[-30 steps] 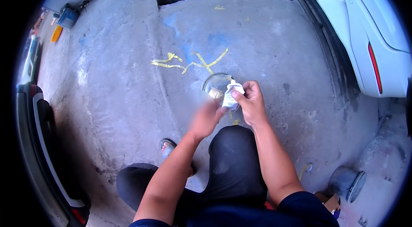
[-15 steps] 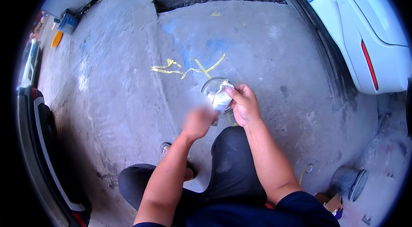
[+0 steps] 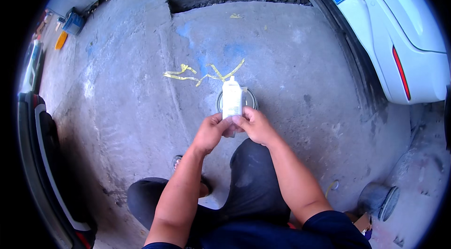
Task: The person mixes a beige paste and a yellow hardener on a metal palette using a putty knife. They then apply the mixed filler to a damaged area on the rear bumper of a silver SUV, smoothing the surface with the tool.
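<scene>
A white soft tube (image 3: 232, 96) with small print and a narrow tip stands upright in front of me, tip pointing away. My left hand (image 3: 210, 132) pinches its lower end from the left. My right hand (image 3: 255, 126) closes on the same end from the other side, both thumbs lying on the front near each other. Behind the tube, a round tin with a shiny rim (image 3: 254, 99) sits on the floor, partly covered by tube and fingers; its contents are hidden.
Crumpled yellow tape strips (image 3: 181, 77) lie beyond the tin. A white car's rear (image 3: 408, 75) fills the right, a dark bumper (image 3: 42, 155) the left. A dark bucket (image 3: 376, 200) lies near right; a blue bucket (image 3: 73, 23) stands far left. A broken concrete edge (image 3: 235, 0) crosses the back.
The tube has swung from tilted, partly hidden, to upright with its printed side facing me. My right hand has moved down and left to the tube's lower end, beside my left hand.
</scene>
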The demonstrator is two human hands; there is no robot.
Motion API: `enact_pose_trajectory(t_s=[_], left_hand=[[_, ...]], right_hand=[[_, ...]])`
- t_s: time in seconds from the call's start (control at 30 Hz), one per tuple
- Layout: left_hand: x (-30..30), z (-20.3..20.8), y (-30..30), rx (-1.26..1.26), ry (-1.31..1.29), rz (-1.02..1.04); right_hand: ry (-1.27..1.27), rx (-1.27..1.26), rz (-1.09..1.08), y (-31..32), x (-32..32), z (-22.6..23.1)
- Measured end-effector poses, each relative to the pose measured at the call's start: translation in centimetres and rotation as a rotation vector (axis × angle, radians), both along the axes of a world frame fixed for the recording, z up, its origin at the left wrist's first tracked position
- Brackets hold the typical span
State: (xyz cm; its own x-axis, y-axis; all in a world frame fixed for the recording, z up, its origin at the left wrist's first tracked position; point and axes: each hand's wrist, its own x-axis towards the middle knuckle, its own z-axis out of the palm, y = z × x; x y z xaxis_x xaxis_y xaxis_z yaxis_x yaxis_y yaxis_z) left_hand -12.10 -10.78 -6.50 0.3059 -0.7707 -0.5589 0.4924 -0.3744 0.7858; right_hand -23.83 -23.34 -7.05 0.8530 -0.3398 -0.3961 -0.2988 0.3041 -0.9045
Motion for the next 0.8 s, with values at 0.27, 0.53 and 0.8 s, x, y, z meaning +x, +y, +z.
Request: enact_pose_trajectory(t_s=[0.27,0.53,0.8], left_hand=[[0.4,0.3,0.2,-0.022,-0.095,0.087],[-0.4,-0.4,0.1,0.066,-0.118,0.007],[-1.7,-3.6,0.2,-0.035,-0.136,0.048]], right_hand=[[0.039,0.017,0.054,-0.6,-0.6,0.2],[0.079,-0.006,0.112,-1.4,-0.9,-0.2],[0.023,-0.009,0.207,-2.9,-1.6,-1.8]])
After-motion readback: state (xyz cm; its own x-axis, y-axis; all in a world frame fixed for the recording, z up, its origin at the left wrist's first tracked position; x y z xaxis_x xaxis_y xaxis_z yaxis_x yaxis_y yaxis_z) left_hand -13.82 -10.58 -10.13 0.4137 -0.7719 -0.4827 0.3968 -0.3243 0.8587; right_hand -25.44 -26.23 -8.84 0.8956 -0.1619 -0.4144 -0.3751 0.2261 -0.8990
